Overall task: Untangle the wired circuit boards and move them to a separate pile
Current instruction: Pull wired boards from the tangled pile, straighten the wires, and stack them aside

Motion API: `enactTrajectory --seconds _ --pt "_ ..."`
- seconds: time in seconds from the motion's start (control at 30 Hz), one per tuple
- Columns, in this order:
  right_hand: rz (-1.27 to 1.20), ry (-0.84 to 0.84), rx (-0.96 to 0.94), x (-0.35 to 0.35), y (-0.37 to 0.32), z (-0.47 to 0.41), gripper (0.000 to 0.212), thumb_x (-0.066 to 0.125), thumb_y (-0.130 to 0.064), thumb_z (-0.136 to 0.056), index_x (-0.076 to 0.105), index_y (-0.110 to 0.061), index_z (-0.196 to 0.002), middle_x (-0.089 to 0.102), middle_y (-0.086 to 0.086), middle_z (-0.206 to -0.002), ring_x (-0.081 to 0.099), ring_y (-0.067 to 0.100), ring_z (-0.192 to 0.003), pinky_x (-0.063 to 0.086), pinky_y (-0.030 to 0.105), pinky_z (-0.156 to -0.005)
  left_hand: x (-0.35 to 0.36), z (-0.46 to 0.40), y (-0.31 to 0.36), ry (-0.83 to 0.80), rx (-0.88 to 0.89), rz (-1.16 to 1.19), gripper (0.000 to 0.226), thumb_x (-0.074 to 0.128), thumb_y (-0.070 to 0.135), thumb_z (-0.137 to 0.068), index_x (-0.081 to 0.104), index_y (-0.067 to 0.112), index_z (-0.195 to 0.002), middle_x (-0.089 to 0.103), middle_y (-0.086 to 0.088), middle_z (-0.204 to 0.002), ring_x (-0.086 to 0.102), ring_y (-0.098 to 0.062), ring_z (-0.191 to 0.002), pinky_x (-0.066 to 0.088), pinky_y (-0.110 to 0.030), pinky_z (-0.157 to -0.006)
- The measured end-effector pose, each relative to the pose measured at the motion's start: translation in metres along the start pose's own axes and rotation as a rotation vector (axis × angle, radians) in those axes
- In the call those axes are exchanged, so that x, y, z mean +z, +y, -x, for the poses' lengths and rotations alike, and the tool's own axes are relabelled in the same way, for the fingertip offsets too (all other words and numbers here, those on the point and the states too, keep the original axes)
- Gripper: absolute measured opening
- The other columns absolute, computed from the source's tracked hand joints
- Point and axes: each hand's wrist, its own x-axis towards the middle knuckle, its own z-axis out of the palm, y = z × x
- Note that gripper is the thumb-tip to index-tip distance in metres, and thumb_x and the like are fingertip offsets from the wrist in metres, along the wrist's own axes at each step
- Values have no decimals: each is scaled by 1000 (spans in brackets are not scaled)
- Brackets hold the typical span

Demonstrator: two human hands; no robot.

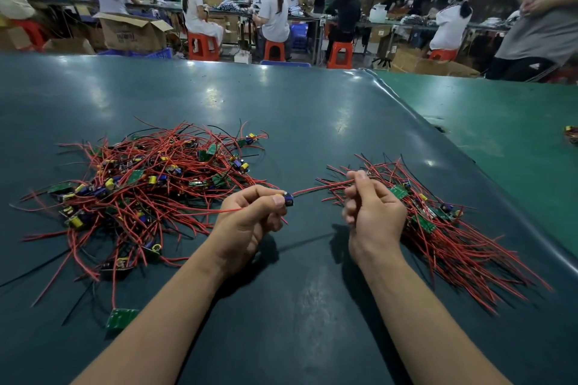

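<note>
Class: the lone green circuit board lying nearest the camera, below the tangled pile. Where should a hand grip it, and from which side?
Pinch the green circuit board by its long edges, coming from its near, open side. It lies flat and apart from the tangled pile; its wires run up from the far edge into that pile.

On the table point(281, 122), to the left: a tangled pile point(137, 184) of wired boards. To the right, well apart from it: a smaller pile point(444, 228) with wires fanned toward the near right. Between the two, above the mat: left hand point(250, 222) and right hand point(372, 212), side by side, apart. In the left fingertips, one circuit board point(287, 198); from it, a wire point(319, 189) across to the right hand. Near the left forearm, at the table's near side: a lone board point(120, 319). Behind the table: workers on stools point(203, 45) at benches.
</note>
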Motion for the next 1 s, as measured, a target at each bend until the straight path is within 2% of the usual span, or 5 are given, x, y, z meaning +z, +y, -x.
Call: enactTrajectory --seconds 0.27,0.4,0.53,0.67,1.0 --pt "91 166 -152 -8 -4 -6 22 51 -19 -102 59 -12 -82 52 -2 -57 43 12 -41 31 21 -38 -9 -6 8 304 174 207 12 62 0 -83 64 6 -94 64 -4 -72 52 -8 -54 43 -17 -53" --pt "609 -176 -675 0 5 19 9 62 -22 -95 67 -16 -99 60 1 -85 55 12 -69 46 27 -59 -4 -1 -5 471 513 -537 9 76 9 -83 72 12 -90 68 3 -76 59 -6 -61 49 -16 -62" --pt "722 -637 -666 7 17 35 47 70 -26 -86 60 -8 -129 62 4 -102 64 16 -83 53 25 -66 -6 6 -8 323 859 -1019 27 78 -2 -77 71 7 -101 66 -2 -86 59 -6 -72 51 -18 -69" --pt "603 -584 -735 8 18 33 26 64 -15 -91 71 0 -111 63 2 -95 66 19 -83 59 39 -64 -5 5 -9 237 974 -1248 29 81 -3 -71 74 2 -98 62 -13 -89 59 -22 -81 49 -26 -74" --pt "-150 -312 297 16 6 29 18 72 -14 -76 66 -2 -87 69 6 -67 65 13 -54 52 19 -50 -4 0 -12 244 1001 -1229 23 78 11 -80 72 6 -102 71 -2 -100 64 -18 -93 49 -36 -86"
